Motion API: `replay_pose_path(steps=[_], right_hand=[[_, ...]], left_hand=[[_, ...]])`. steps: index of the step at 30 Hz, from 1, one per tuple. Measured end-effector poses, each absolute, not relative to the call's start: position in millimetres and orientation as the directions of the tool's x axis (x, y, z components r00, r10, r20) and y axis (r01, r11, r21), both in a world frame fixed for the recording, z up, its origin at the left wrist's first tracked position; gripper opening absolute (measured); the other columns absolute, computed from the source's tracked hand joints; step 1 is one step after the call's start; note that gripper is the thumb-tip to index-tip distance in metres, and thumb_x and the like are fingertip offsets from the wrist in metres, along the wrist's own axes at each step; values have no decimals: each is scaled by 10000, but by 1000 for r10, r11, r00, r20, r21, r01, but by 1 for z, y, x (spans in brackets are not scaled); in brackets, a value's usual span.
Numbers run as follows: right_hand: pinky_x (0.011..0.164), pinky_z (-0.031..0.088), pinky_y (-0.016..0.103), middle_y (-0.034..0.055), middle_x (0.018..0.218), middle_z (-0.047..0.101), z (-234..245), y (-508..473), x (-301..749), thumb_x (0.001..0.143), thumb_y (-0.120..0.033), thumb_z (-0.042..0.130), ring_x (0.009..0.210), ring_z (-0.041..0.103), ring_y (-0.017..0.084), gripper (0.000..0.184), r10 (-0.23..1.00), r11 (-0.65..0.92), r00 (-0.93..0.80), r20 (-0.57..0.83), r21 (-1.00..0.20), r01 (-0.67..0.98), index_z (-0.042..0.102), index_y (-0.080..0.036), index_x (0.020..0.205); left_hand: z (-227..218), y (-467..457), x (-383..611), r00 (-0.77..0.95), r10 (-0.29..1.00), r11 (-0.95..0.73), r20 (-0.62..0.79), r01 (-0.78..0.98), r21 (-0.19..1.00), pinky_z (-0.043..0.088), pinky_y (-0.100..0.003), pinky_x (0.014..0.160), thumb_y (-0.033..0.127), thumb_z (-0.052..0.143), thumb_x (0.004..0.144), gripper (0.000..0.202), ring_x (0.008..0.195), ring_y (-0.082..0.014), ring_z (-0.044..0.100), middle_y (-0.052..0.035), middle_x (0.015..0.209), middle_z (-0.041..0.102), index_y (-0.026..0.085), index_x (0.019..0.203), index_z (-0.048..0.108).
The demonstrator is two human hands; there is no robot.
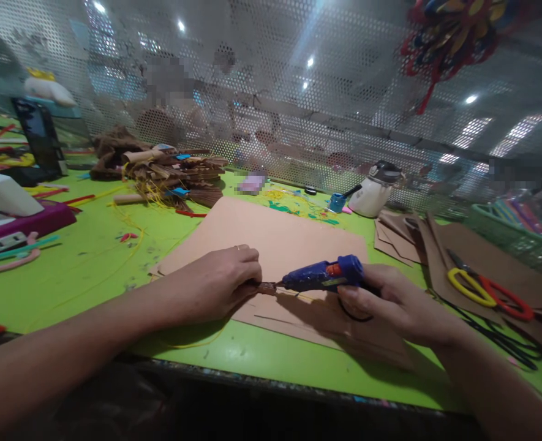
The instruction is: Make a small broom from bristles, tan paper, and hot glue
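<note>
Glue gun [323, 275], blue with an orange part on top, lies level over the near middle of the green bench [91, 269], its nozzle pointing left. Behind the bench, a perforated metal screen [275, 92] fills the far side, with a colourful ornament [454, 30] hanging at its upper right. A large tan cardboard sheet [275, 236] lies flat in the middle of the bench, under both hands. To the right, brown paper sheets [482, 257] overlap one another, and a green basket [514, 239] stands at the far right edge. A heap of brown sticks and scraps [169, 171] lies far left of the cardboard, and a purple box [22, 226] sits at the left edge with a dark phone [41, 138] propped up beyond it. The left hand [220, 282] rests on the cardboard with its fingers curled shut, pinching a small brown piece [266, 288] that touches the nozzle tip. The right hand [399, 303] is closed around the gun's handle, just right of the gun's body. A white container [374, 190] with a dark lid stands near the screen. Yellow-handled scissors [470, 286] and red-handled scissors [504, 300] lie side by side on the brown paper, and a black cord [504, 337] trails just near of them.
</note>
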State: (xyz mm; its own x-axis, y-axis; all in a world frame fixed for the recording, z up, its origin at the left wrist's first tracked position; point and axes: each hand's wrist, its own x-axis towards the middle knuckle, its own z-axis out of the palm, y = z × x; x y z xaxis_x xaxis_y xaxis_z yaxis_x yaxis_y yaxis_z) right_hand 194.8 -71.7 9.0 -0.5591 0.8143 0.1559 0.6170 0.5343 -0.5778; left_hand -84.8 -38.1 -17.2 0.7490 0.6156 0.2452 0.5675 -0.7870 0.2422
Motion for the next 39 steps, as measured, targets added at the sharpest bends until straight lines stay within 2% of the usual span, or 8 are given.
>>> replay_pose_path(steps=[4,8,13,17,25,30,34,39], right_hand=[[519,335,222,-4,649,487,10,-72,196,918,-402,431,587,412,116,311,817,526,-557,149,-586,616,558,-156,777],[527,346,217,2,682,518,11,-73,194,924,-375,428,602,428,116,278,807,530,-573,141,-600,599,572,-158,825],[500,336,218,-9,612,467,12,-74,194,918,-366,445,558,405,107,289,805,558,-566,179,-555,617,514,-169,718],[483,331,211,-13,606,467,10,-73,189,924,-331,426,538,392,98,268,804,556,-562,195,-582,594,497,-171,721],[524,361,225,20,687,542,7,-69,204,919,-405,445,615,463,128,307,827,506,-545,137,-603,616,603,-147,867],[497,341,215,2,637,499,5,-66,199,923,-405,442,559,427,103,322,821,479,-562,104,-661,577,554,-148,763],[505,342,217,2,641,498,5,-66,200,931,-428,426,566,430,103,347,824,453,-564,58,-667,592,555,-144,779],[522,349,224,15,679,512,5,-68,200,932,-434,421,607,434,120,338,825,500,-548,138,-629,595,587,-147,864]], left_hand=[[-15,-39,-85,750,624,-780,220,582,231,383,-277,654,270,445,928,218,768,-173,500,-45,832,533,177,832,616],[-17,-38,-85,757,612,-789,228,570,228,382,-278,659,238,447,922,196,769,-172,497,-43,833,531,180,846,618],[-19,-37,-85,758,606,-794,242,558,241,386,-278,664,226,470,910,175,775,-174,499,-45,829,535,180,832,619],[-19,-37,-85,755,609,-791,242,558,250,389,-278,665,232,465,913,182,768,-172,502,-44,827,538,181,828,618],[-18,-38,-84,754,604,-795,256,553,247,383,-272,650,193,475,899,161,758,-166,501,-35,819,534,180,808,607],[-17,-38,-84,753,615,-787,235,567,244,386,-273,657,215,473,906,168,770,-170,500,-40,828,535,179,817,611],[-18,-38,-85,749,613,-788,250,563,248,389,-273,659,214,468,906,173,771,-170,503,-41,829,539,181,818,613],[-18,-38,-85,747,611,-790,261,556,259,393,-273,657,215,472,906,179,763,-169,505,-41,819,539,179,800,612]])
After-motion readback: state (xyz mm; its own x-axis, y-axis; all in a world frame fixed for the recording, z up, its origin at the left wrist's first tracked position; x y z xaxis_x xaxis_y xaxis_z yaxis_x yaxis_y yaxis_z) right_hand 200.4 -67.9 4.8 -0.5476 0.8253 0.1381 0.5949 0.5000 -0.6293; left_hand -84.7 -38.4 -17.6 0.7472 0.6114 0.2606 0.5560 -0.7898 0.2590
